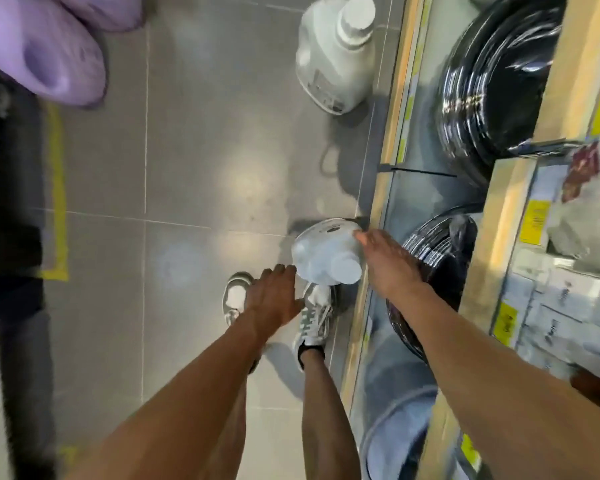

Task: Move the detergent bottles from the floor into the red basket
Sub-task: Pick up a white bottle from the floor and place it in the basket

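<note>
Two white detergent bottles are on the grey tiled floor beside a shelf. The near bottle (324,252) is between my two hands, its cap toward me. My left hand (274,296) lies flat against its left side with the fingers extended. My right hand (385,261) presses on its right side, fingers spread. The bottle seems to be clamped between both palms just above the floor. The far bottle (336,53) stands upright further along the aisle, untouched. No red basket is in view.
A wooden-edged shelf unit (392,133) runs along the right, holding coils of black hose (492,74) and packaged goods with yellow price tags. Purple plastic items (45,50) sit at the top left. My feet in grey sneakers (314,317) stand under the near bottle.
</note>
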A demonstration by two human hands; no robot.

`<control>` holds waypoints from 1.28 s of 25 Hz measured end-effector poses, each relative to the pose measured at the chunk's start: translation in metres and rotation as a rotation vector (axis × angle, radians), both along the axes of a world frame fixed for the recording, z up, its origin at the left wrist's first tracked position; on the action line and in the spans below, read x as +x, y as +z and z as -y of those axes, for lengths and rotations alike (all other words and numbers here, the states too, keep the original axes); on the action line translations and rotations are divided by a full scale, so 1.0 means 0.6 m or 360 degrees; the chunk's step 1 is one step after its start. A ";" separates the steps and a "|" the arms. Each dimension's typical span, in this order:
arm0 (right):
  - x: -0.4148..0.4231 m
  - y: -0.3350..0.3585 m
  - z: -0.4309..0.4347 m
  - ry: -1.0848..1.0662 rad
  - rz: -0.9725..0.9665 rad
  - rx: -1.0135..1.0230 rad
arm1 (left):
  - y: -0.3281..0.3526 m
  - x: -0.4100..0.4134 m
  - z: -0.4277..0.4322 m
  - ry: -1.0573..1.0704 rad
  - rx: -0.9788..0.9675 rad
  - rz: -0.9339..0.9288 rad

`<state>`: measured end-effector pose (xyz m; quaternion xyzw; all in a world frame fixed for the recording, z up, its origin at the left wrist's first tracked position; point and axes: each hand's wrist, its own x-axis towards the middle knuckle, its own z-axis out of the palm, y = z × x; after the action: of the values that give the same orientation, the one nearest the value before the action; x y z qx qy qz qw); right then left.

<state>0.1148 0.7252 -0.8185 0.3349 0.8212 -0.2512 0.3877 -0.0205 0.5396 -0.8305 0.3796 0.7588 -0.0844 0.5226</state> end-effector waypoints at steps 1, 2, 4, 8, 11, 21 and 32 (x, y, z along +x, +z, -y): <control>0.002 -0.029 0.001 0.0096 0.0035 0.0006 | -0.031 0.008 -0.005 0.0053 0.0030 0.0028; 0.002 -0.053 0.000 0.0192 0.0066 0.0006 | -0.056 0.017 -0.009 0.0108 0.0076 0.0045; 0.004 -0.090 -0.001 0.0332 0.0086 -0.0004 | -0.098 0.040 -0.015 0.0268 0.0182 0.0081; 0.014 -0.134 -0.007 0.0329 0.0038 -0.0098 | -0.155 0.061 -0.019 0.0504 0.0333 0.0223; 0.017 -0.144 -0.012 0.0312 -0.0052 -0.0158 | -0.182 0.040 -0.007 0.0512 0.0447 0.0288; -0.020 -0.195 0.034 -0.0303 -0.0415 -0.0273 | -0.215 -0.145 0.006 0.0268 0.0637 0.0438; -0.109 -0.179 0.048 -0.0347 -0.0691 -0.0298 | -0.124 -0.250 0.028 0.0502 0.0725 0.0492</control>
<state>0.0495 0.6967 -0.9261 0.3223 0.8174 -0.4324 0.2024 -0.1702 0.5225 -0.9050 0.3729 0.7193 0.2284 0.5398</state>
